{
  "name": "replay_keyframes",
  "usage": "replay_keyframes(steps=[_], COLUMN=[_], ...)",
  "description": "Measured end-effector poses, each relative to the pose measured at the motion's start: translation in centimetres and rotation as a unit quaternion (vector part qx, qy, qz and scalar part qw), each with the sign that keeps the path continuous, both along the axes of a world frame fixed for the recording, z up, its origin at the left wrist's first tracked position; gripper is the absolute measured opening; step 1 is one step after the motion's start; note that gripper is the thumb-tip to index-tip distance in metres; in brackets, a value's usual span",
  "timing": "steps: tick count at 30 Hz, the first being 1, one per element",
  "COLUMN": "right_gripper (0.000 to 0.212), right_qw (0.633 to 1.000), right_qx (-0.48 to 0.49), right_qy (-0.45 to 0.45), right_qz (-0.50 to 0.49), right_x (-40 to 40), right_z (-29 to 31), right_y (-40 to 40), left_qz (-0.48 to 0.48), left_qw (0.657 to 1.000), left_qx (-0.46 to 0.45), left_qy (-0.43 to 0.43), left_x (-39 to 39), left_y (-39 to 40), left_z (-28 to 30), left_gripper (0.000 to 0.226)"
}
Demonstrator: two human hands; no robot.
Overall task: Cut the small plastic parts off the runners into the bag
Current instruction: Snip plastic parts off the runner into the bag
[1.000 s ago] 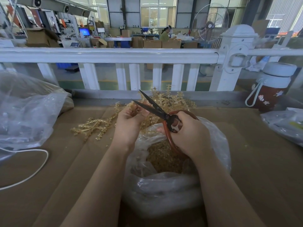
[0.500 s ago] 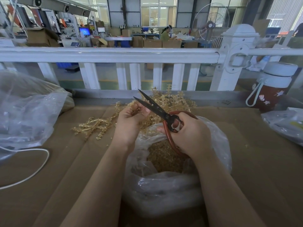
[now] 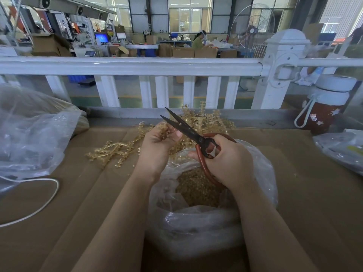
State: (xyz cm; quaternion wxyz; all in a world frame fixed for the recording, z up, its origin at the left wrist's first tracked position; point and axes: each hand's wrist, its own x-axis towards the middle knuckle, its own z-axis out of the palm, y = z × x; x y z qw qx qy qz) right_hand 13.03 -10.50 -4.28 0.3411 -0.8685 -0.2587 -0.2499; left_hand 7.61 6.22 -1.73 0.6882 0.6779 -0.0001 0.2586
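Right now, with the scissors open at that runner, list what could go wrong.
1. The open scissors lie close to the left hand fingertips pinching the runner; a cut could nick them.
2. The blades sit beyond the bag mouth, so cut parts may land on the cardboard.

scissors (image 3: 188,132): dull dark metal blades, smooth red-brown handle loops
runners (image 3: 115,149): translucent amber plastic, glossy
bag (image 3: 196,228): thin clear plastic film, crinkled, shiny
tabletop (image 3: 294,203): matt brown cardboard
railing (image 3: 127,64): glossy white
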Motion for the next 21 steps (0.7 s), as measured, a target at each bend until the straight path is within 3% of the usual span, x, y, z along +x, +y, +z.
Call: replay_keyframes(steps=[7, 9, 11, 13, 17, 21], right_gripper=[0.060, 0.059, 0.061, 0.061, 0.058, 0.055], right_qw=[1.000, 1.000, 1.000, 1.000, 1.000, 1.000], right_qx=[-0.006, -0.001, -0.001, 0.000, 0.005, 0.003], right_qy=[0.014, 0.018, 0.021, 0.016, 0.023, 0.026], right_qz=[-0.007, -0.010, -0.009, -0.005, 0.003, -0.003], right_x=[0.28, 0.28, 0.31, 0.35, 0.43, 0.48], right_z=[-0.23, -0.25, -0.31, -0.36, -0.39, -0.45], right_y=[0.04, 0.05, 0.07, 0.06, 0.00, -0.04], left_qz=[-0.020, -0.021, -0.029, -0.029, -0.017, -0.002], left_qw=[0.999, 0.997, 0.994, 0.993, 0.994, 0.996], left_qx=[-0.042, -0.073, -0.102, -0.110, -0.101, -0.082], left_qy=[-0.005, -0.018, -0.031, -0.037, -0.030, -0.031], left_x=[-0.24, -0.33, -0.45, -0.57, -0.45, -0.34], left_y=[-0.06, -0.04, 0.15, 0.21, 0.20, -0.07], left_z=[0.13, 0.25, 0.36, 0.34, 0.24, 0.29], left_gripper=[0.004, 0.019, 0.007, 0.010, 0.006, 0.019])
